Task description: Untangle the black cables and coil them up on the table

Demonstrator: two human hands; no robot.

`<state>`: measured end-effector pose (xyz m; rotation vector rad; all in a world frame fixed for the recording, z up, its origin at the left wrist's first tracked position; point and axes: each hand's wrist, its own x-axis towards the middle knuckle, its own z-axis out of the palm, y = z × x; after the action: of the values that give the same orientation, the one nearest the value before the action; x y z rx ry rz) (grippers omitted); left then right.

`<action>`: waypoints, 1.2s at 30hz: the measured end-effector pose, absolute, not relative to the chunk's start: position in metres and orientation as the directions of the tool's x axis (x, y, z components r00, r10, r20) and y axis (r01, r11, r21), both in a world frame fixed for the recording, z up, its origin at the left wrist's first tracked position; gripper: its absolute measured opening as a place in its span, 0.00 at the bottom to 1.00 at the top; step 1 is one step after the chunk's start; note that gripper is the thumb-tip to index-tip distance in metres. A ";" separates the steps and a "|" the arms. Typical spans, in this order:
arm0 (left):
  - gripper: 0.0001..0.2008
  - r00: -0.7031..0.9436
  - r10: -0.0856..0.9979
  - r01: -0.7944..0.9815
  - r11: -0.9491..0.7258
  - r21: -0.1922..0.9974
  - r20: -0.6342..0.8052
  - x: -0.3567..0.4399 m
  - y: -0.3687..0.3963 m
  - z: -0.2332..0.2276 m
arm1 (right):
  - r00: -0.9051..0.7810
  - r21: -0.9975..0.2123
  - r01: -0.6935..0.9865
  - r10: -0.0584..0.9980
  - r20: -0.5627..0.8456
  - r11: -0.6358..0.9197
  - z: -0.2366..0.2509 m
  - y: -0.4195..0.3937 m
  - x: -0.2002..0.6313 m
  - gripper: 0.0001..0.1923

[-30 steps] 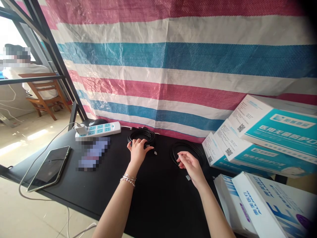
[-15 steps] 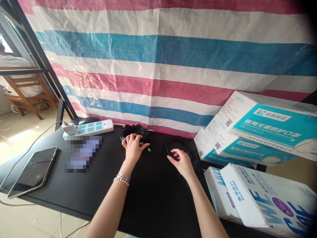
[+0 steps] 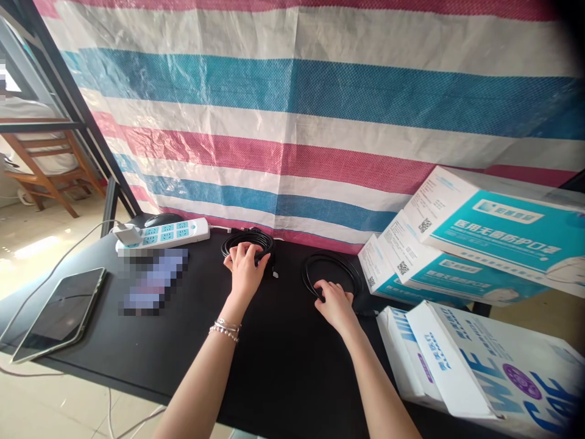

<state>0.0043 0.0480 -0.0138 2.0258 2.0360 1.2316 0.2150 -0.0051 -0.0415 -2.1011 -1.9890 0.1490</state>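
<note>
A thick coil of black cable [image 3: 256, 236] lies at the back of the desk, and my left hand [image 3: 245, 263] is closed over its near side, thumb on the right. A pale connector [image 3: 275, 274] sticks out beside that thumb. Further right, a thinner black cable coil [image 3: 325, 256] rests flat on the desktop. My right hand [image 3: 336, 302] has its fingers curled round this coil's near edge, and part of the cable is hidden under the hand. Another cable end [image 3: 368, 313] shows to the right of it.
Teal mask boxes [image 3: 493, 225] are stacked on the right, with white cartons [image 3: 498, 360] in front. A power strip [image 3: 169, 233], a mouse [image 3: 162, 218], a blurred-out item [image 3: 158, 280] and a tablet [image 3: 61, 314] occupy the left. Behind the desk hangs a striped plastic sheet [image 3: 283, 164].
My right hand has lowered onto the thinner coil and its fingers have closed there. My left thumb has drawn in toward the thick coil.
</note>
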 end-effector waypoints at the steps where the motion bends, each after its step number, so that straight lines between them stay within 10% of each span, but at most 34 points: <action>1: 0.08 -0.154 0.844 0.834 -0.168 0.525 0.514 0.006 0.046 -0.013 | 0.065 -0.245 0.969 0.994 0.086 -0.042 -0.041 -0.005 0.214 0.14; 11: 0.20 0.588 0.696 0.601 -0.717 0.354 0.412 0.062 0.004 -0.022 | -0.041 -0.328 0.942 0.993 0.107 0.074 -0.036 -0.005 0.203 0.12; 22: 0.15 0.617 0.743 0.645 -0.666 0.375 0.258 0.062 0.012 -0.042 | -0.179 -0.623 0.733 0.962 0.208 0.271 -0.019 -0.010 0.204 0.02; 36: 0.03 0.637 0.681 0.582 -0.733 0.354 0.363 0.065 0.016 -0.043 | 0.671 -0.864 0.472 0.563 0.482 0.178 -0.025 0.001 0.255 0.13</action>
<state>0.0654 0.0158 -0.0434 2.6532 1.0362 0.7134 0.2546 0.0011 -0.0246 -1.4533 -0.9168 0.0792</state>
